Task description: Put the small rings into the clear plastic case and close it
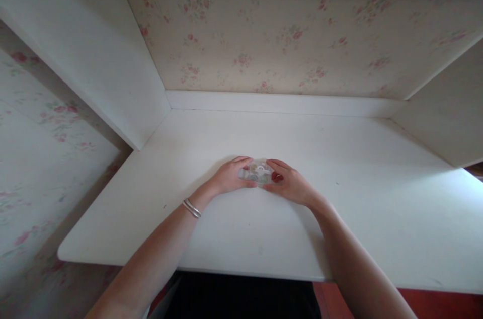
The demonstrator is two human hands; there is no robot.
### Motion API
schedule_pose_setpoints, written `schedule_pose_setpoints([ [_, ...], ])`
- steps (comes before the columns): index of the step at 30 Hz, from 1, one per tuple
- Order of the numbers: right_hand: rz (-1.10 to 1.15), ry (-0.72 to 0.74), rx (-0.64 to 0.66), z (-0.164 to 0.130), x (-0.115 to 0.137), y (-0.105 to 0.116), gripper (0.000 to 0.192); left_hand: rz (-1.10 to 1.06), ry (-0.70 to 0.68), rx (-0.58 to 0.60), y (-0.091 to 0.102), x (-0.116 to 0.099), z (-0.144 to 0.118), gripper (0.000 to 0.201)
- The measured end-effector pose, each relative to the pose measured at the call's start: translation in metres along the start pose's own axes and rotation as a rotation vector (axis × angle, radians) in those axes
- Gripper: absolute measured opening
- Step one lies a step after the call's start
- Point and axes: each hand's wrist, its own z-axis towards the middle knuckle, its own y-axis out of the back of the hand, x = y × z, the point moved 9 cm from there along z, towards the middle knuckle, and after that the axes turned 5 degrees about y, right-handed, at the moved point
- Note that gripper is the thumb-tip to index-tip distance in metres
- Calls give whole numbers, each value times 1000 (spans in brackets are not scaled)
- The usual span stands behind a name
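Observation:
Between my two hands, on or just above the white desk top, is a small clear plastic case (pixel 260 171). Whitish parts show in its middle, and a dark red part is at its right end. My left hand (pixel 231 176) grips the left end, thumb on the near side and fingers on the far side. My right hand (pixel 290 184) holds the right end the same way. The fingers hide both ends of the case, and its exact kind is too small to make out.
The white desk (pixel 226 133) has a low back ledge (pixel 287 104) and flowered wallpaper (pixel 264 42) behind it. White side panels (pixel 128 72) rise at left and right. A tiny dark speck (pixel 164 206) lies left of my left forearm. The desk's near edge is by my lap.

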Motion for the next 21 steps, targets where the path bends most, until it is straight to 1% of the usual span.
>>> schedule_pose_setpoints([
  [6, -24, -12, 5, 0, -2, 0, 62, -14, 4, 15, -1, 0, 0, 76],
  [11, -36, -33, 22, 0, -5, 0, 61, -20, 8, 2, -1, 3, 1, 76],
  [17, -104, -1, -9, 2, -10, 3, 64, 29, 8, -12, -2, 4, 3, 72],
  [21, -132, -7, 6, 0, -10, 0, 64, 64, 13, -40, 0, 0, 1, 72],
])
